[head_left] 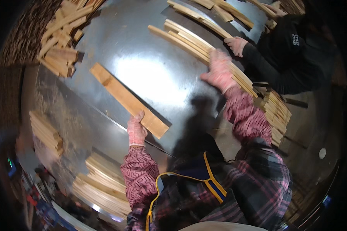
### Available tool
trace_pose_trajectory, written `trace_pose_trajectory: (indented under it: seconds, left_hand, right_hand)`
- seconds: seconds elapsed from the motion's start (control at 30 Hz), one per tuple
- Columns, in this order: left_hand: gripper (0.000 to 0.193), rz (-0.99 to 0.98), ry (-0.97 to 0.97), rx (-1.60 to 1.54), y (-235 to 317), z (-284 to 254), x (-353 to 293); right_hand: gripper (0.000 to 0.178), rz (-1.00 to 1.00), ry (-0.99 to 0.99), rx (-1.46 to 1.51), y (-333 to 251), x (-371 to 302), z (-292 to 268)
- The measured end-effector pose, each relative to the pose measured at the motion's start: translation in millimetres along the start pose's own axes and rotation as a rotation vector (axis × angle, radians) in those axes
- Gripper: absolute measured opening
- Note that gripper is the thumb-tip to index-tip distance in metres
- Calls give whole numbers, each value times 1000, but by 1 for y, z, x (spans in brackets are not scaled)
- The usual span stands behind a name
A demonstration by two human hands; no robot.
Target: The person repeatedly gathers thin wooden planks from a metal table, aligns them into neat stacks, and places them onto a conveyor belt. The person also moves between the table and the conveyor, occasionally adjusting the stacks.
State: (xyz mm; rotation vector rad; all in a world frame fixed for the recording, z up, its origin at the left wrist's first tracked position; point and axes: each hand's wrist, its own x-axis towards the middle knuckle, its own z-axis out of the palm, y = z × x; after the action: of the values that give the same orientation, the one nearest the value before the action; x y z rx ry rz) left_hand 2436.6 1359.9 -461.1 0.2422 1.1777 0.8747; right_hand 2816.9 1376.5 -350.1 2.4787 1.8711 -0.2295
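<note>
My left hand (137, 130), in a pink-and-white glove, is closed on the lower part of a flat wooden board (119, 94). The board lies slantwise over the metal table, its far end pointing up and left, with a dark knot near that end. My right hand (220, 70), gloved the same way and slightly blurred, rests over a row of long pale wooden strips (189, 42). Its thumb sticks out to the left, apart from the fingers, and no grip on a strip shows.
A co-worker's gloved hand (236, 45) touches another strip at the far right. A heap of short wood offcuts (63, 34) lies far left. Board stacks sit near left (46, 133), at the near edge (100, 184) and right (275, 113). The metal table (104, 46) has a seam.
</note>
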Motion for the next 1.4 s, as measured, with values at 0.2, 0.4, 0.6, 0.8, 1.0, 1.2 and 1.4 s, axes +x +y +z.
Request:
trace_pose_trajectory:
  seconds: [0.2, 0.4, 0.6, 0.8, 1.0, 1.2, 1.4]
  left_hand:
    - [55, 133, -105, -228, 10, -27, 8]
    - [80, 73, -266, -407, 70, -15, -23]
    - [65, 39, 203, -149, 67, -17, -39]
    - [99, 92, 340, 84, 27, -101, -20]
    - [87, -126, 774, 1112, 24, -218, -74]
    - [61, 497, 795, 997, 52, -307, -128]
    - [80, 56, 987, 787, 98, -379, -152]
  right_hand:
    - [107, 251, -235, 441, 49, 27, 69]
    - [61, 590, -819, 1951, -148, 22, 94]
    - [55, -488, -679, 765, -276, 45, 152]
    - [59, 173, -1207, 1263, -361, 26, 196]
    - [85, -340, -1121, 926, -447, -79, 175]
    - [81, -311, -1019, 631, -490, -112, 209]
    - [48, -685, -858, 464, -497, -155, 211]
